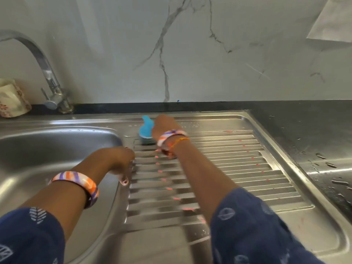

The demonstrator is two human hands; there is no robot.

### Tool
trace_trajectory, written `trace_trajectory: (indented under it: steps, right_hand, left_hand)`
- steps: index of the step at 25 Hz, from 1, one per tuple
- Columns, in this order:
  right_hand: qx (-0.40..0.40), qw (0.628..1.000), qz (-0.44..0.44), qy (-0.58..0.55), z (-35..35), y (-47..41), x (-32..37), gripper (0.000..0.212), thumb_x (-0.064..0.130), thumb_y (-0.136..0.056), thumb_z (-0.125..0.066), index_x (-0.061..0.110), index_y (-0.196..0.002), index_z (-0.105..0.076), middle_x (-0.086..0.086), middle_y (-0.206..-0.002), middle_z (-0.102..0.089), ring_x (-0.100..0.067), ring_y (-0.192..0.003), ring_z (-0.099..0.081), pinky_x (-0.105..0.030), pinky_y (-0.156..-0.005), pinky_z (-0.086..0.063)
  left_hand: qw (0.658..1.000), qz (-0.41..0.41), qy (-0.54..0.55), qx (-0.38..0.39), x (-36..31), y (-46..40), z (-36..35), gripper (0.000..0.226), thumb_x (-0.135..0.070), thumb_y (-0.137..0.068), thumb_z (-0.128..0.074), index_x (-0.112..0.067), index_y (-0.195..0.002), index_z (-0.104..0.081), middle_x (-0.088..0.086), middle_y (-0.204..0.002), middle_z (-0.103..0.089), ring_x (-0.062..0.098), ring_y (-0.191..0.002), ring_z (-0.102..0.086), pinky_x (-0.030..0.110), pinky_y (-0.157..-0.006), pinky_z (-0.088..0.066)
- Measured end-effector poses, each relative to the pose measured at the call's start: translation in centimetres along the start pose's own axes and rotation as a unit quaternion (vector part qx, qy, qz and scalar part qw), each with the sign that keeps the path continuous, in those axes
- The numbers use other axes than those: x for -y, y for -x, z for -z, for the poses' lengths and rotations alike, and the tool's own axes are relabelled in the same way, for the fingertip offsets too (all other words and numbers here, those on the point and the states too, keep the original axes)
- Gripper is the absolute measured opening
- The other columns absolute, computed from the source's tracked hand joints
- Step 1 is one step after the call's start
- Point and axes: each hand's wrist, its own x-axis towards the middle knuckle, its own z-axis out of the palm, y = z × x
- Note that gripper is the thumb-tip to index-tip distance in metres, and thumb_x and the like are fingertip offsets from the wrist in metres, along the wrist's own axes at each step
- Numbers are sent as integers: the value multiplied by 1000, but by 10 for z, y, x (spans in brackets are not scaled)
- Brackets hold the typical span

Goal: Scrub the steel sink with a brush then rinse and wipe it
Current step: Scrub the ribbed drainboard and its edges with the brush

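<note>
Your right hand (163,125) grips the light, stiff brush (146,130) by its slick back on the sink (238,149); left hand (122,161) rests curled, empty.

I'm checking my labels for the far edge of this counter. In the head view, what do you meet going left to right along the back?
Patterned cup → tap → blue brush → right hand gripping it → wet dark countertop.

The basin (47,149) lies left of the drainboard (228,159); the brush (145,130) stands on the drainboard's far edge.
</note>
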Motion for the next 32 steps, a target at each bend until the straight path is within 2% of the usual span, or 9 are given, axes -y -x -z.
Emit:
trace_trajectory:
  steps: [4, 7, 10, 15, 18, 22, 26, 29, 32]
  right_hand:
    - [-76, 982, -133, 106, 63, 0, -93, 31, 14, -95, -43, -5, -112, -60, -23, -117, -62, -35, -108, -59, -33, -83, -45]
    - [-117, 948, -258, 147, 105, 21, -140, 33, 15, -94, -46, -7, -117, -56, -26, -117, -60, -39, -106, -58, -39, -89, -46]
    - [-129, 959, -186, 171, 83, 30, -97, 30, 14, -95, -44, -4, -116, -58, -22, -120, -60, -36, -111, -57, -37, -92, -46]
    - [-19, 998, 28, 56, -3, 31, 29, 33, 14, -97, -40, 6, -128, -52, -15, -129, -57, -31, -119, -53, -34, -96, -42]
    - [0, 997, 30, 66, 1, 14, 21, 33, 16, -98, -39, 4, -125, -54, -16, -128, -57, -32, -118, -54, -35, -96, -43]
    - [-46, 980, -120, 154, 60, 0, -89, 33, 15, -97, -40, -5, -118, -57, -21, -121, -60, -34, -111, -58, -35, -91, -45]
    - [-129, 945, -269, 130, 101, 17, -135, 32, 12, -94, -48, -8, -118, -55, -26, -119, -59, -39, -107, -58, -39, -90, -46]
    - [-107, 975, -171, 96, 58, 16, -74, 31, 11, -95, -42, -7, -118, -54, -24, -121, -58, -36, -112, -56, -34, -85, -44]
    - [-10, 999, -13, 32, 0, 20, 12, 32, 11, -96, -40, 2, -123, -54, -19, -126, -58, -34, -117, -54, -36, -93, -43]
  left_hand:
    - [1000, -21, 20, -11, 8, -2, -6, 58, -30, -76, -75, -14, -125, -49, 4, -124, -52, 20, -108, -53, 26, -90, -45]
    - [999, -34, 21, -15, 13, -1, -6, 62, -33, -77, -75, -12, -128, -47, 5, -134, -47, 21, -111, -52, 28, -93, -45]
    - [999, -31, 23, -9, 14, -2, -7, 69, -33, -76, -75, -12, -133, -44, 6, -138, -45, 22, -116, -51, 29, -96, -44]
    - [999, -16, 29, 8, 5, -1, 0, 54, -28, -77, -75, -11, -123, -53, 6, -123, -56, 17, -95, -51, 23, -76, -38]
    - [999, -17, 27, -2, 8, -2, -3, 53, -30, -77, -75, -12, -122, -52, 6, -125, -55, 20, -106, -54, 23, -81, -40]
    - [998, -25, 55, -14, 18, 0, -12, 78, -34, -80, -72, -14, -143, -31, 7, -152, -29, 23, -130, -42, 32, -108, -37]
    - [997, -38, 71, -7, 20, 3, -12, 79, -34, -82, -70, -12, -145, -29, 3, -157, -18, 23, -135, -36, 31, -109, -33]
    - [997, -34, 64, -4, 19, 2, -11, 77, -34, -82, -70, -11, -144, -31, 3, -158, -15, 23, -135, -36, 32, -109, -33]
    - [997, -20, 76, -2, 16, 0, -9, 76, -30, -79, -73, -14, -142, -34, 5, -145, -39, 22, -125, -46, 29, -100, -39]
